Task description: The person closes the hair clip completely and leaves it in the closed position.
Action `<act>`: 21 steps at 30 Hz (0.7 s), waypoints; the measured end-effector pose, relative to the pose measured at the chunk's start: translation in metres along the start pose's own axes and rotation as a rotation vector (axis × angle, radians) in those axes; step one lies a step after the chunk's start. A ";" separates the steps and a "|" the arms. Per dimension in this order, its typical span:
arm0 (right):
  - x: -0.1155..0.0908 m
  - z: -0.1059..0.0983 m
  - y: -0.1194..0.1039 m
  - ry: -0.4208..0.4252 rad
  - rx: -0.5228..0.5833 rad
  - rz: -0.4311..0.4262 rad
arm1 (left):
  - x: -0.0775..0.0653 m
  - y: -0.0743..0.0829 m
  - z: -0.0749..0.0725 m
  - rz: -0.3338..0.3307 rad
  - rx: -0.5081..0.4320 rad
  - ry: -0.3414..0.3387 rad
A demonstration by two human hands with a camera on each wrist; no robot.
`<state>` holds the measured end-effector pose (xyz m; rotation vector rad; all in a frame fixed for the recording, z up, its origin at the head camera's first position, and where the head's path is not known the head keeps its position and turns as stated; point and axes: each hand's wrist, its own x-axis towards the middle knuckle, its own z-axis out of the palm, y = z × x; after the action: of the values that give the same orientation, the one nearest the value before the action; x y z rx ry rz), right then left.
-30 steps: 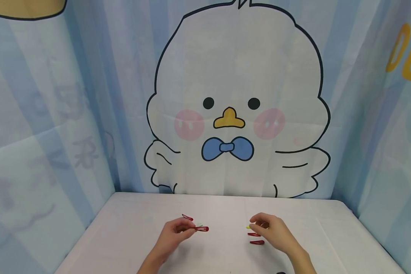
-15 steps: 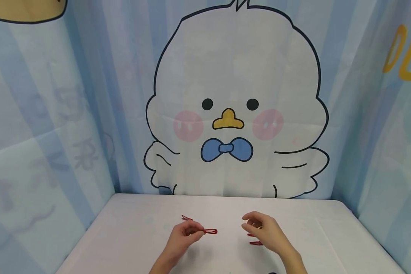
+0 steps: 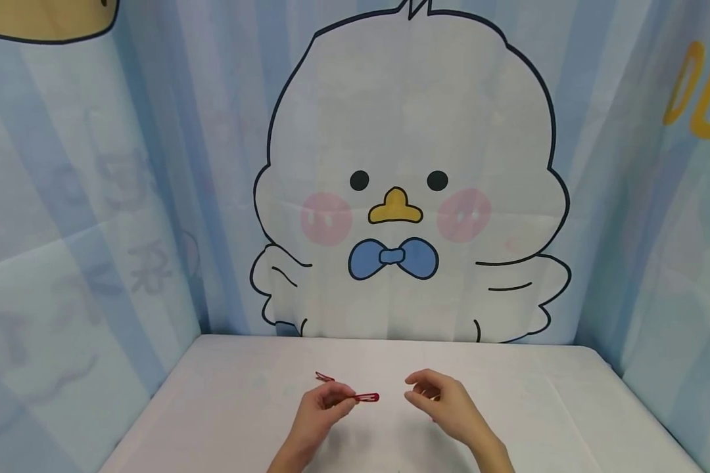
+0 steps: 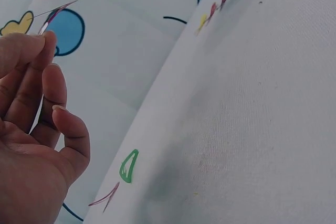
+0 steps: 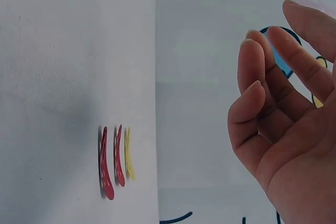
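Observation:
My left hand [image 3: 319, 414] pinches a red snap hair clip [image 3: 368, 397] between thumb and fingertip, raised over the table. In the left wrist view this clip [image 4: 59, 14] is seen edge-on, its two thin parts spread apart at the far end. Across from it, my right hand [image 3: 449, 408] hovers with bent, loosely parted fingers and nothing between them. On the table by my left hand lie a green clip [image 4: 129, 166] and a red clip [image 4: 107, 198] with its parts spread. Beneath my right hand are two red clips [image 5: 107, 166] and a yellow clip [image 5: 129, 156], side by side.
A white-covered table [image 3: 242, 374] carries the clips, and its far edge meets a hanging cloth backdrop [image 3: 402, 118] printed with a cartoon bird. More striped cloth [image 3: 65, 217] hangs at the left and right sides.
My left hand has moved right with the red hair clip. My right hand has moved left toward it, now covering the clips on the right side in the head view.

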<state>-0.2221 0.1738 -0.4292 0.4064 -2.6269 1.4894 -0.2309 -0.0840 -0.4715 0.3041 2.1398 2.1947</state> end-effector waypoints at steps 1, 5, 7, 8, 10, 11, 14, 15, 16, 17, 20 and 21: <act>0.000 0.001 0.000 0.004 -0.006 -0.008 | 0.000 0.000 0.001 -0.002 -0.001 0.002; 0.002 0.006 -0.001 0.020 -0.022 -0.046 | 0.000 0.002 0.003 0.006 -0.008 0.007; 0.003 0.008 -0.001 0.019 -0.018 -0.063 | 0.001 0.003 0.005 0.010 -0.007 0.009; 0.003 0.009 -0.002 0.019 -0.015 -0.073 | 0.001 0.003 0.006 0.012 -0.010 0.010; 0.003 0.010 -0.002 0.017 -0.010 -0.086 | 0.001 0.003 0.008 0.012 -0.017 0.009; 0.003 0.011 -0.002 0.017 -0.007 -0.090 | 0.001 0.003 0.009 0.010 -0.020 0.007; 0.002 0.014 -0.003 0.015 0.009 -0.091 | 0.000 0.004 0.011 0.001 -0.037 0.004; 0.002 0.014 -0.004 0.014 0.015 -0.089 | 0.000 0.004 0.012 -0.003 -0.042 0.002; 0.002 0.015 -0.004 0.014 0.021 -0.087 | 0.000 0.004 0.013 -0.006 -0.045 0.002; 0.002 0.016 -0.005 0.015 0.028 -0.086 | 0.000 0.004 0.013 -0.007 -0.047 0.001; 0.001 0.019 -0.006 0.018 0.049 -0.090 | 0.000 0.003 0.015 -0.009 -0.047 0.004; 0.001 0.019 -0.006 0.019 0.056 -0.091 | 0.000 0.002 0.015 -0.006 -0.043 0.005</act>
<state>-0.2200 0.1541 -0.4337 0.5071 -2.5205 1.5337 -0.2277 -0.0691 -0.4689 0.2894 2.0899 2.2369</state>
